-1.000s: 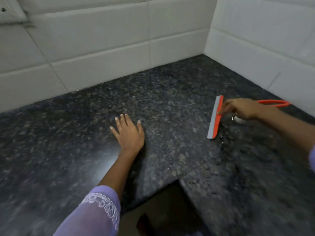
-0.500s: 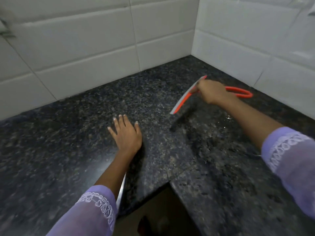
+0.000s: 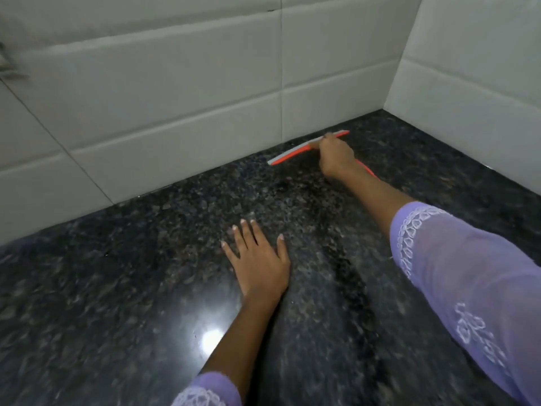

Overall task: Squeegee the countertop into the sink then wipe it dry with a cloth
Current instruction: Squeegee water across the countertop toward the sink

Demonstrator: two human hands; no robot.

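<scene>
Running along the left and back of the view, the tiled wall (image 3: 164, 92) is made of large white tiles with thin grout lines, and it meets the counter (image 3: 117, 288) in a line that climbs from the left edge toward the far corner. At the wall's upper left edge a blurred grey shape shows; what it is cannot be told. The counter is dark speckled stone, glossy, with a bright spot of reflected light near the bottom centre.

Left of centre, the left hand (image 3: 259, 263) lies flat on the counter, palm down, fingers spread and pointing away from the person, holding nothing. Its forearm runs down to a lilac sleeve with white lace trim at the bottom edge.

Further back and right of that, the squeegee (image 3: 292, 154) lies with its blade along the foot of the wall, close to the line where counter and tiles meet. The blade is grey with an orange backing, its left end a little nearer the camera than its right end. Whether the blade edge touches the stone cannot be told. The right hand (image 3: 336, 156) is closed around the squeegee at the middle of the blade, and a strip of orange handle shows beside the wrist. The right arm reaches in from the lower right in a lilac sleeve (image 3: 468, 288) with white embroidery.

On the far right a second tiled wall (image 3: 474, 98) forms the corner
</scene>
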